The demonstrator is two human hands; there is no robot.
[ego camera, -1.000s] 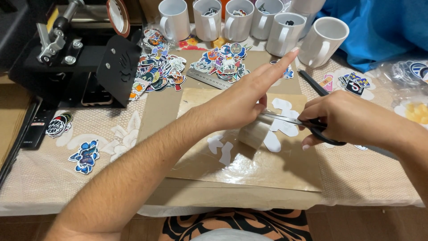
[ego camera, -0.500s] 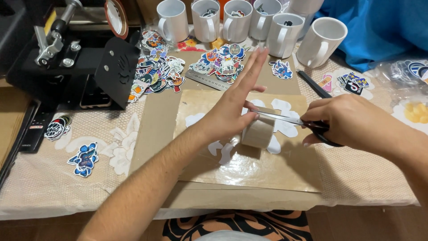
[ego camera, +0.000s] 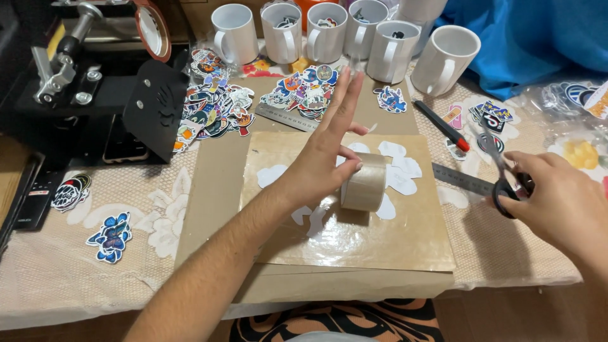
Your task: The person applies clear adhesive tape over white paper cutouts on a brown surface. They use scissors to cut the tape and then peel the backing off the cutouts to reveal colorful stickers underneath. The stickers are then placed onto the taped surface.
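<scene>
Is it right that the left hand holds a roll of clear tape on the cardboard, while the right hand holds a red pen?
Not quite. In the head view the right hand holds scissors, not a red pen. The left hand does hold the tape roll on the cardboard.

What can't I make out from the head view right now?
- Scissors: handles buried in the right hand; whether the blades are open is unclear.
- Tape roll: near side covered by the left hand; the loose end cannot be found.
- White cut-outs under the clear film: partly hidden by roll and hand.
- Mugs: contents too small; the back ones are cut by the top edge.
</scene>
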